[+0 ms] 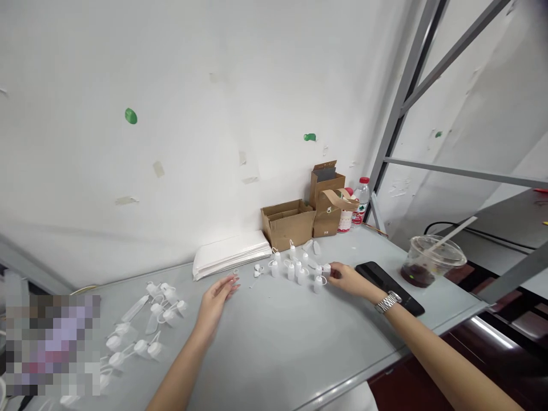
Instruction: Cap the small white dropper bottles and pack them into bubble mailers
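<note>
Several small white bottles with loop caps (295,267) stand in a cluster on the grey table (274,337). My right hand (347,279), a watch on its wrist, reaches to the right edge of that cluster with its fingers closed around one small white bottle (326,269). My left hand (215,302) hovers over the table left of the cluster, fingers stretched out and holding nothing. A loose white cap piece (257,270) lies just beyond its fingertips.
More white caps and bottles (145,331) lie scattered at the left. A stack of white sheets (231,255), an open cardboard box (287,224), a paper bag (329,212) and a drink bottle (362,200) line the wall. A black phone (387,285) and a plastic cup (432,261) sit right, by a metal frame (402,103).
</note>
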Demonstrator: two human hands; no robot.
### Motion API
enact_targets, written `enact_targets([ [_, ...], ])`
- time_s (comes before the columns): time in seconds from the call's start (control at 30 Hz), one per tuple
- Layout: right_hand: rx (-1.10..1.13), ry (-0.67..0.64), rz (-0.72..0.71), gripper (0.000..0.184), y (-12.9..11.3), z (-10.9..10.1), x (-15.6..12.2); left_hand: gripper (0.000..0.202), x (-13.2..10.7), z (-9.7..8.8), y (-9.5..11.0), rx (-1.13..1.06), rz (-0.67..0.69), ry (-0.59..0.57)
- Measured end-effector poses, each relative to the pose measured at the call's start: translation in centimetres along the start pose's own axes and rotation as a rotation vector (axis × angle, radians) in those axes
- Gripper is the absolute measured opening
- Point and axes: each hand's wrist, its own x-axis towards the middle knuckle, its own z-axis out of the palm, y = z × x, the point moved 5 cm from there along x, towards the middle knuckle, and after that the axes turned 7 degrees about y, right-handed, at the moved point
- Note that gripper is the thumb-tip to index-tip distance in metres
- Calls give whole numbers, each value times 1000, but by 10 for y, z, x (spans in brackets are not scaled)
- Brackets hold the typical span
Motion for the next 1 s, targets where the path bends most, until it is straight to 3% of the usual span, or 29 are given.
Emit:
enact_targets([
  [0.1, 47, -34, -6, 13, 1, -4, -1, 41, 0, 0, -2, 8, -17, -13],
  [0.27, 161, -50, 53, 32, 18, -29, 0, 42, 2, 1, -1, 26, 2, -29],
  [0.37, 275, 108, 92, 36, 26, -47, 12, 41, 3, 0, -2, 28, 41, -20],
  [0.47, 394, 269, 144, 40, 30, -51, 23, 37, -1, 4, -3, 72, 136, -7],
  [0.57, 420, 274, 172, 41, 30, -42, 23, 31, -9, 18, 3, 171, 303, 13],
  [0.63, 421, 225, 178, 41, 30, -34, 17, 29, -13, 38, 9, 218, 386, -29],
  [0.73, 403, 149, 193, 42, 30, -23, 6, 38, -15, 68, 14, 226, 374, -87],
  [0.8, 398, 244, 206, 43, 32, -25, 0, 45, -17, 80, 18, 214, 369, -64],
  [0.9, 442, 493, 184, 39, 33, -34, -9, 47, -25, 85, 20, 223, 402, -52],
  [1.0, 461, 442, 129, 37, 26, -32, -12, 45, -30, 81, 17, 234, 425, -66],
])
